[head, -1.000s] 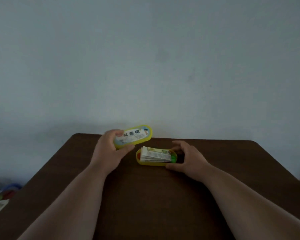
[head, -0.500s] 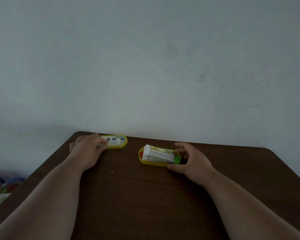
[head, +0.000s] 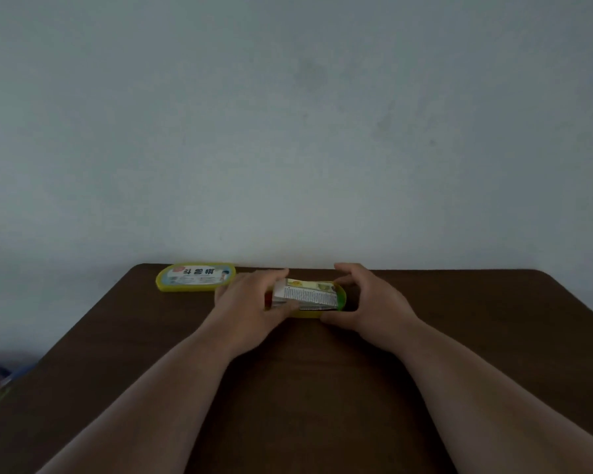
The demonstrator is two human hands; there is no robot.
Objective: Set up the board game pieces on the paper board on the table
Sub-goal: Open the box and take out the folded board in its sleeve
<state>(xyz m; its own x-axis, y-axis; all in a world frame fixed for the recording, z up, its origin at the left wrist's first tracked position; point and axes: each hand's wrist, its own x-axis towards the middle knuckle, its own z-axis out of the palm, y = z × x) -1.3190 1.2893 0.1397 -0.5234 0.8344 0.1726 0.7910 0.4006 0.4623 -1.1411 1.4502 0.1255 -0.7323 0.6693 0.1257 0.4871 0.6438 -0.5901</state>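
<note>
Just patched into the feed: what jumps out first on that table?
Both hands meet at the open yellow case near the table's far edge: the left hand pinches the folded printed paper sticking up out of it, while the right hand cups the case's right end. The case's yellow lid lies label-up to the left, at the far edge.

Folded paper board [head: 307,295] in open yellow case [head: 308,313]; lid [head: 196,277] apart.
</note>
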